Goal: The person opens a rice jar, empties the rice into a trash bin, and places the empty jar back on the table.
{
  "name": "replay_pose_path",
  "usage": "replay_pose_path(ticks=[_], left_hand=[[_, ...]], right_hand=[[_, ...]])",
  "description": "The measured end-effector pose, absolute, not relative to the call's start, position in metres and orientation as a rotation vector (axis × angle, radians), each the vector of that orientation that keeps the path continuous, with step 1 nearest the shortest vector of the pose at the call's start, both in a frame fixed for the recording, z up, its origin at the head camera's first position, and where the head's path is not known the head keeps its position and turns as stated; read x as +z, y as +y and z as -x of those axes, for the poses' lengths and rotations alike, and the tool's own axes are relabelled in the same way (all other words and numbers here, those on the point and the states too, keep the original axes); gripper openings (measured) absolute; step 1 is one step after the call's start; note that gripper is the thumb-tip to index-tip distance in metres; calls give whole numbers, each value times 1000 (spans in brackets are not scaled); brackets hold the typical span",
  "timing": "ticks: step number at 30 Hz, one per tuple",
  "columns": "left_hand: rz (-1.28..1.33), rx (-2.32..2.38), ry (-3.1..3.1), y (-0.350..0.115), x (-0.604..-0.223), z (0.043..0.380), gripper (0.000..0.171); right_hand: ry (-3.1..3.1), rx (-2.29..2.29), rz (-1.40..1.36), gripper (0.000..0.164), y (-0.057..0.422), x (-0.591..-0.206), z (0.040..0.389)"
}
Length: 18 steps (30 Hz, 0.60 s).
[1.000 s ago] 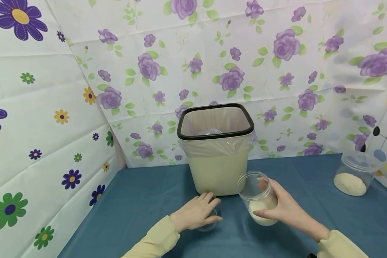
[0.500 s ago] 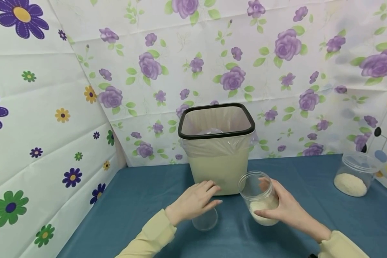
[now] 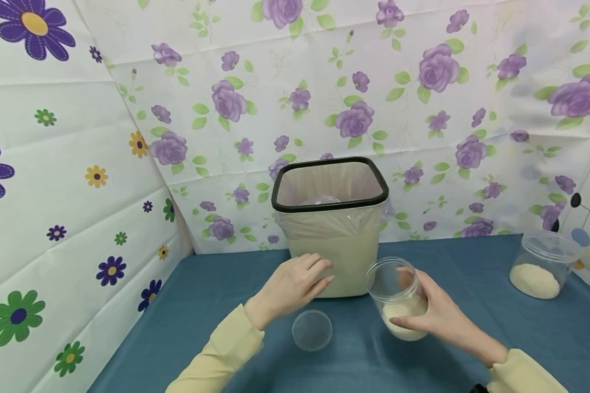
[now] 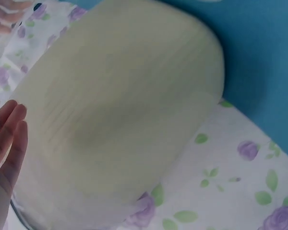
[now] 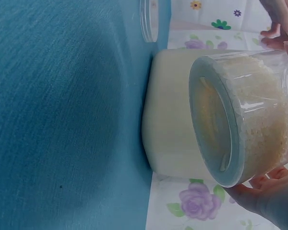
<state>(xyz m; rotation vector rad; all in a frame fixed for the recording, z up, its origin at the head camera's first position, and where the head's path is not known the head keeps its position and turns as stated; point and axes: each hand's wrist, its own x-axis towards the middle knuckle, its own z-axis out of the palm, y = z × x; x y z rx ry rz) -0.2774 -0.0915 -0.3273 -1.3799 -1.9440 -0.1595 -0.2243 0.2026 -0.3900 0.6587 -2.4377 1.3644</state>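
My right hand [image 3: 444,314] grips a clear plastic jar [image 3: 390,297] partly filled with rice [image 5: 266,115]. The jar has no lid on it and tilts toward the left, raised off the table in the right wrist view. A round clear lid [image 3: 312,331] lies flat on the blue table. Above and behind this lid, my left hand [image 3: 291,284] hovers in front of the bin with relaxed fingers, holding nothing. In the left wrist view, its fingers [image 4: 19,148] show at the left edge beside the bin wall.
A cream waste bin [image 3: 334,256] with a black rim and clear liner stands behind both hands. Another clear jar with rice [image 3: 536,280] stands at the far right of the blue table [image 3: 216,305]. Flowered sheets [image 3: 255,109] hang behind and at the sides.
My left hand has risen from the lid and moved up and left, leaving the lid on the table in plain view. The right hand holds the jar almost still, slightly higher.
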Motion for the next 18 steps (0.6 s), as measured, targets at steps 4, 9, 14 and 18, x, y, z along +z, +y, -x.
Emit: replay_pose_path(ticks=[4,9,14,18], left_hand=[[1362,-204,-1903,-92,-314,278,22],[1333,-250,-1866,-92,-295,278,28],[1258,-332,-1846,-94,-274,281,31],[1197,-388,-1830,-96,-260,287,26]], right_hand=[[-2442,1357,-645,80,205,-390,225],[-2439,1351,-643,81,206,-390,226],[-2455,1323,-618,81,209,-390,226],[-2463,1296,-602,80,211,-388,226]])
